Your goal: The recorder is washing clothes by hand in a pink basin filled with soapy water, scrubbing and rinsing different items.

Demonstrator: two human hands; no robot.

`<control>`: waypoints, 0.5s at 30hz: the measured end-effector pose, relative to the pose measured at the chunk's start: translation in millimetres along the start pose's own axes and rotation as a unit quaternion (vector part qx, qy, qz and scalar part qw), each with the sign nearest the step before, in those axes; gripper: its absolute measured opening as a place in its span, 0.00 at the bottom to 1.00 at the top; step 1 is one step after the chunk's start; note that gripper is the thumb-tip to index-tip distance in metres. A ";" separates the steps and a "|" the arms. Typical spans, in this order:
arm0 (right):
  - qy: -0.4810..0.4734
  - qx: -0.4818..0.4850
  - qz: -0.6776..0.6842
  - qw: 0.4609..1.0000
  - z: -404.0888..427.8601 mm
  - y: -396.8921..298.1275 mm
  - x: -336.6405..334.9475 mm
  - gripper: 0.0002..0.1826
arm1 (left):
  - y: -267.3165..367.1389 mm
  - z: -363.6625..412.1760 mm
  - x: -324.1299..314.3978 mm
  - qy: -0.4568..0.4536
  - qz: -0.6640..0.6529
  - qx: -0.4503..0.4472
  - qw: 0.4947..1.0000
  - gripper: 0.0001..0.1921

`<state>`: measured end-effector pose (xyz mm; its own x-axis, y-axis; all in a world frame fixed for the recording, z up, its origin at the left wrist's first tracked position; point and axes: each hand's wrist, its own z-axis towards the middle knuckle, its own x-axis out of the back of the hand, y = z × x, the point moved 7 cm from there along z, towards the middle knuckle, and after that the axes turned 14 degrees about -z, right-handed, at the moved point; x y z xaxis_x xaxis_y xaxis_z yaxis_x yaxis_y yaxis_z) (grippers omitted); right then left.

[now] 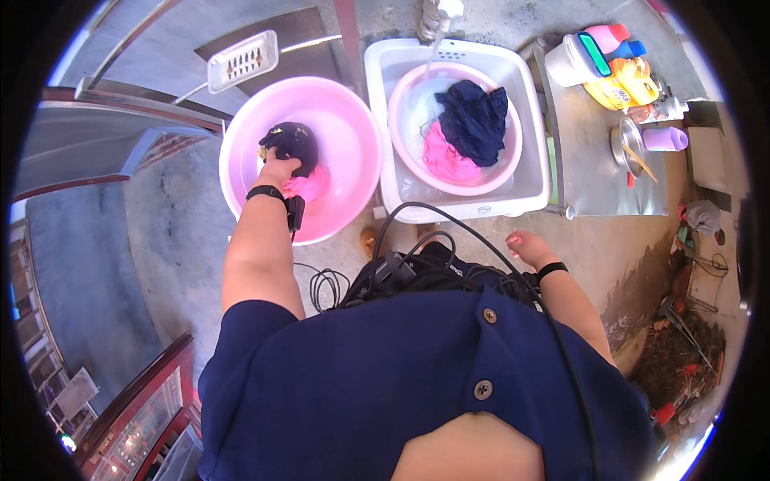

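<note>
My left hand point(281, 168) is on a bunched black cloth point(301, 147) in the large pink basin point(355, 144) at left; its fingers press into the fabric, and whether they grip it I cannot tell. Under the cloth's lower edge lies a pink cloth point(314, 184). My right hand point(529, 248) hangs near my body with curled fingers, holding nothing visible. In the white sink point(538, 174) stands a smaller pink basin point(515, 138) with water, a dark blue wet cloth point(475, 120) and a pink cloth point(445, 155). Water runs into it from the tap point(448, 9).
A metal table point(592, 180) at right holds a yellow detergent bottle point(619, 87), a white tub point(565, 63), a purple bottle point(665, 139) and a steel bowl point(625, 141) with chopsticks. A long-handled white tray point(243, 62) is behind the left basin. Black cables point(328, 285) hang by my waist.
</note>
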<state>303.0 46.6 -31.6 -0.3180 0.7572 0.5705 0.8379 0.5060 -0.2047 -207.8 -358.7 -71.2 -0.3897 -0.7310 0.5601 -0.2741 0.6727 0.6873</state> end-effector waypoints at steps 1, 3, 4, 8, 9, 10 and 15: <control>-0.018 0.002 -0.039 0.999 -6.2 0.6 -4.1 0.13 | -0.1 -5.9 -14.7 -0.041 -0.034 0.058 0.997 0.38; -0.013 0.009 -0.079 0.997 -15.2 1.2 -2.9 0.12 | 11.4 -21.5 -24.2 -0.051 -0.060 0.116 0.990 0.26; -0.013 0.016 -0.083 0.996 -14.7 2.9 -3.8 0.12 | 11.6 -16.3 -22.1 -0.046 0.015 0.034 0.998 0.23; 0.009 0.032 -0.004 0.999 2.0 28.4 2.9 0.12 | -3.2 -8.1 -6.8 -0.009 -0.137 -0.020 0.990 0.18; 0.031 0.032 0.045 0.998 6.0 30.9 6.3 0.12 | 1.4 -9.5 -2.0 -0.015 -0.275 -0.024 0.961 0.18; 0.037 0.021 0.056 0.998 3.7 36.7 7.0 0.12 | 39.9 -36.6 -6.5 -0.042 -0.295 0.033 0.954 0.16; 0.046 0.128 0.154 0.979 5.4 -63.8 66.0 0.12 | 128.9 -87.8 48.1 -0.071 -0.515 -0.091 0.849 0.15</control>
<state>226.1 66.5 14.9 -0.0161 0.8558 0.5171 0.7449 0.3553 -0.5648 -184.7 -317.2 85.0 -0.1307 -0.8908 -0.4352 -0.3996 -0.3544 0.8454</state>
